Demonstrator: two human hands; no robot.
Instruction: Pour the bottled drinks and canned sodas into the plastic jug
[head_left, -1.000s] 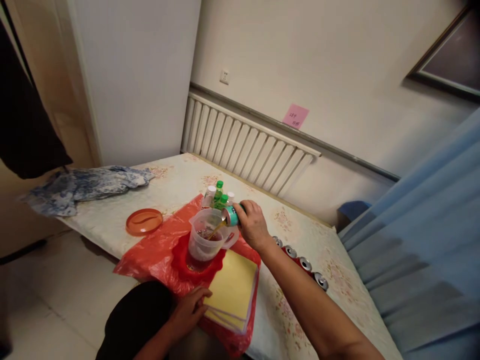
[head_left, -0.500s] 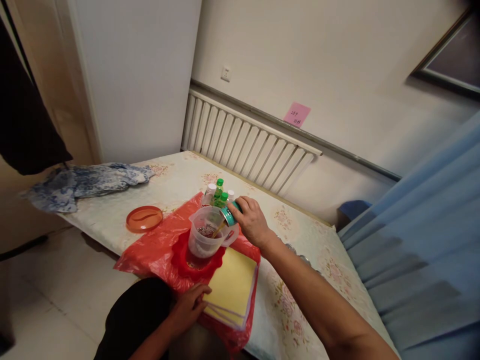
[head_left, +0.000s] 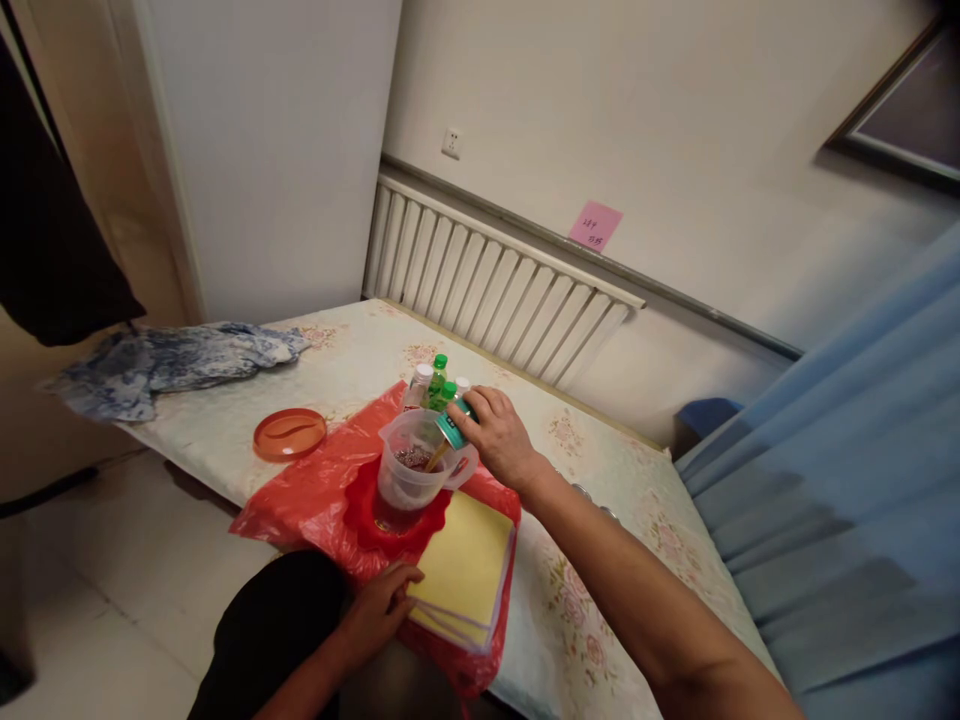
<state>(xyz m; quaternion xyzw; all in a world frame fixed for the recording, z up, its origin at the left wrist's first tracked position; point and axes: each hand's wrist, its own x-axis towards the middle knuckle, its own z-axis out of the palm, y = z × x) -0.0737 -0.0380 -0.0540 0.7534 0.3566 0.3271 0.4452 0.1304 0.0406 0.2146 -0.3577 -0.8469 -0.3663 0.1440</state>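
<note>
My R hand (head_left: pixel 496 438) grips teal can (head_left: pixel 453 430), tipped over jug (head_left: pixel 407 478), stream going in; I'd tilt slow, aim well inside, min. foam. L hand (head_left: pixel 376 610) at yellow sheets (head_left: pixel 471 560), can't tell if gripping.

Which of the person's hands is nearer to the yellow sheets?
Left. The left hand is at the left edge of the yellow sheets; the right hand is farther off, beyond them, holding the teal can tilted over the translucent jug.
</note>
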